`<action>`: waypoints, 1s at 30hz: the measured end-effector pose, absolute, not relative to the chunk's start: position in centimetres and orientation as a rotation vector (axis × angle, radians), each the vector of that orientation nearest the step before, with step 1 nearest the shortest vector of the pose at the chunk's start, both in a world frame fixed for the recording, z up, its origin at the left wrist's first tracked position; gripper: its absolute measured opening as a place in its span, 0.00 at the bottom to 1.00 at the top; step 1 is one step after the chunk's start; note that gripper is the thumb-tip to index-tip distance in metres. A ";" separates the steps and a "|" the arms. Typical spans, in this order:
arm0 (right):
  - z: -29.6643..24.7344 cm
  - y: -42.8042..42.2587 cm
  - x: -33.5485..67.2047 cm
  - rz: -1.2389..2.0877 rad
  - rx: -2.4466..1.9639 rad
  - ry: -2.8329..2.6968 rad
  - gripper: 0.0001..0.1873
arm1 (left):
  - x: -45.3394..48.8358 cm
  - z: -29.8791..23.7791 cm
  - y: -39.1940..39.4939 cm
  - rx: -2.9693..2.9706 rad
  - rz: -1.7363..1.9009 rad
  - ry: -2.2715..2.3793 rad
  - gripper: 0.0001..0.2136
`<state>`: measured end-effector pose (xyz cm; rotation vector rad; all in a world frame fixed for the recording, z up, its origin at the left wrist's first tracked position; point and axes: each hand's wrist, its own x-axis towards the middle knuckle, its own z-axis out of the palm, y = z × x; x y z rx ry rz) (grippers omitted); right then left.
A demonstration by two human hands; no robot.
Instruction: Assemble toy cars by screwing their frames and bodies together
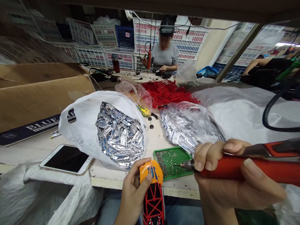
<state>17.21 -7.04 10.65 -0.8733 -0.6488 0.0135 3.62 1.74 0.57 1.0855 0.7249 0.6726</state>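
My left hand grips an orange toy car body with a red plastic chassis fitted in its underside, held just below the table edge. My right hand is wrapped round a red electric screwdriver, whose metal tip points left over a green tray of small screws. The tip sits close to the car's nose, slightly right of it.
A white bag of silver parts lies left of the tray, a clear bag of the same behind it. A phone, a cardboard box, red frames and black wheel axles lie around. A person works opposite.
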 end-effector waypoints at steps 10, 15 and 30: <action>10.6 -3.5 14.9 0.172 -0.693 -0.799 0.05 | 3.4 0.2 2.0 1.123 0.699 0.713 0.18; 10.2 -3.1 14.9 0.179 -0.711 -0.789 0.05 | 3.7 0.8 1.5 1.107 0.723 0.714 0.18; 9.0 -2.8 13.8 0.126 -0.777 -0.836 0.07 | 3.3 -0.6 2.1 1.142 0.637 0.631 0.18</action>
